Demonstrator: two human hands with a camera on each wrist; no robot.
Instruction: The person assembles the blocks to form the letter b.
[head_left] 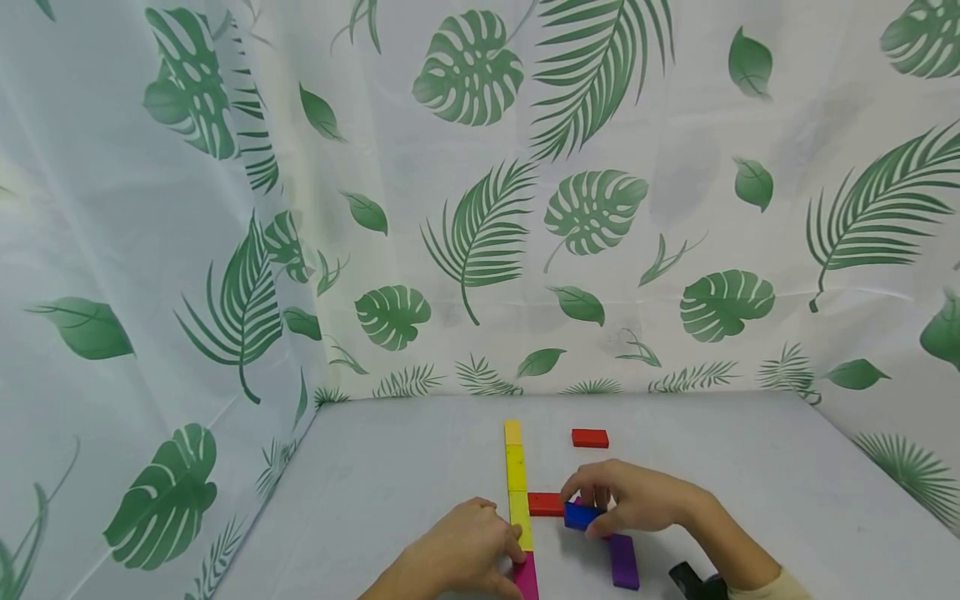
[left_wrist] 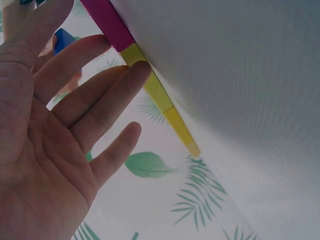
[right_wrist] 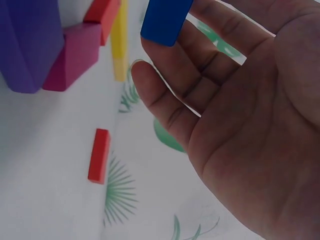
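My right hand [head_left: 637,498] pinches a blue block [head_left: 581,517] between thumb and fingers. In the right wrist view the blue block [right_wrist: 166,20] hangs at the fingertips. Under that hand, a magenta block [right_wrist: 75,55] joins a red block [head_left: 546,504] to a purple block [head_left: 624,562]. My left hand [head_left: 463,550] touches the line of blocks with its fingertips, by a magenta block [head_left: 527,575] and the yellow block [head_left: 520,515] beyond it. Its fingers are fairly straight in the left wrist view, beside the magenta block [left_wrist: 111,22].
More yellow blocks [head_left: 515,467] continue the line away from me. A separate red block [head_left: 590,438] lies farther back on the white tabletop [head_left: 405,467]. A leaf-patterned curtain [head_left: 645,333] stands behind and at the left. Something black [head_left: 697,582] sits by my right wrist.
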